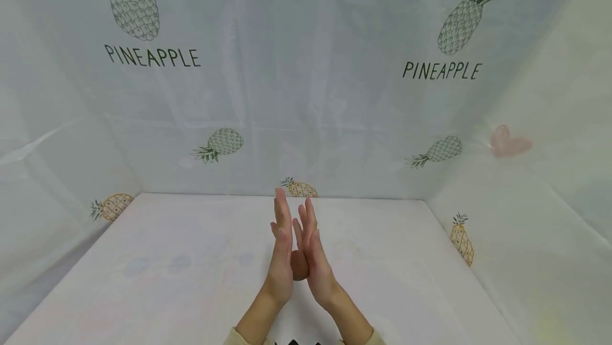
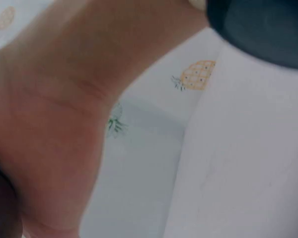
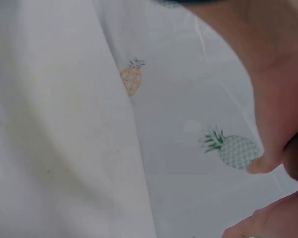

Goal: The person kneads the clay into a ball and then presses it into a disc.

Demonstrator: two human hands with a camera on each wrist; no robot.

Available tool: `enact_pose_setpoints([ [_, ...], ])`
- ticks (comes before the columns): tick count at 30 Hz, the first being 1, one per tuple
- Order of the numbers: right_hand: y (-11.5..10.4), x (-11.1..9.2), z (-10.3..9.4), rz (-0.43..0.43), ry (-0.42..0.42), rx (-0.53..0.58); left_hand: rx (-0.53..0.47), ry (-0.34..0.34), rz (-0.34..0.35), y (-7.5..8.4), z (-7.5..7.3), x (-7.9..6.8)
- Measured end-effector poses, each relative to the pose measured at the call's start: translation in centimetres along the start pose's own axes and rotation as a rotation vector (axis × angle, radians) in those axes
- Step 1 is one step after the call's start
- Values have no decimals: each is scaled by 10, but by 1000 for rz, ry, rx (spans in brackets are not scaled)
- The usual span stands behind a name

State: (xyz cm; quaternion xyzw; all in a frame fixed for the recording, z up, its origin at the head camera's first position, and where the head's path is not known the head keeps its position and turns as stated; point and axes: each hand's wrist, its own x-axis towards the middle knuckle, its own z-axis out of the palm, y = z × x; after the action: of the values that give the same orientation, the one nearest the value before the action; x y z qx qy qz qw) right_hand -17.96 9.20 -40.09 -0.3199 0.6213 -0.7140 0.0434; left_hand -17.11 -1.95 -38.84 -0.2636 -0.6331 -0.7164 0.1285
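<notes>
A brown ball (image 1: 299, 266), smooth and dough-like, sits between my two palms in the head view. My left hand (image 1: 281, 260) presses it from the left with straight fingers pointing up and away. From the other side my right hand (image 1: 317, 265) presses it, its fingers also straight and slightly spread. In the left wrist view the ball (image 2: 2, 206) shows at the lower left edge against the left palm (image 2: 44, 148). At the right edge of the right wrist view, part of the ball (image 3: 297, 158) shows beside the right hand (image 3: 278, 109). The palms hide its sides.
Under the hands spreads a white table (image 1: 191, 281) with faint coloured stains. Behind it hangs a pale curtain (image 1: 287, 95) printed with pineapples, and similar sheeting (image 1: 550, 201) stands along the left and right sides. Light sleeve cuffs (image 1: 236, 337) show at the bottom.
</notes>
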Motion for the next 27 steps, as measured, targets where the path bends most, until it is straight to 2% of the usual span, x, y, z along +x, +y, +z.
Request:
enact_pose_setpoints([
  [8, -10, -2, 6, -71, 55, -28, 23, 41, -62, -15, -3, 4],
  [18, -20, -3, -13, -144, 179, -84, -13, -58, -121, -25, 13, -5],
  [23, -25, -2, -27, -136, 257, -73, -49, -127, -126, -25, 25, -13],
  [27, -25, 0, -34, -125, 285, -56, -87, -153, -136, -21, 31, -16],
])
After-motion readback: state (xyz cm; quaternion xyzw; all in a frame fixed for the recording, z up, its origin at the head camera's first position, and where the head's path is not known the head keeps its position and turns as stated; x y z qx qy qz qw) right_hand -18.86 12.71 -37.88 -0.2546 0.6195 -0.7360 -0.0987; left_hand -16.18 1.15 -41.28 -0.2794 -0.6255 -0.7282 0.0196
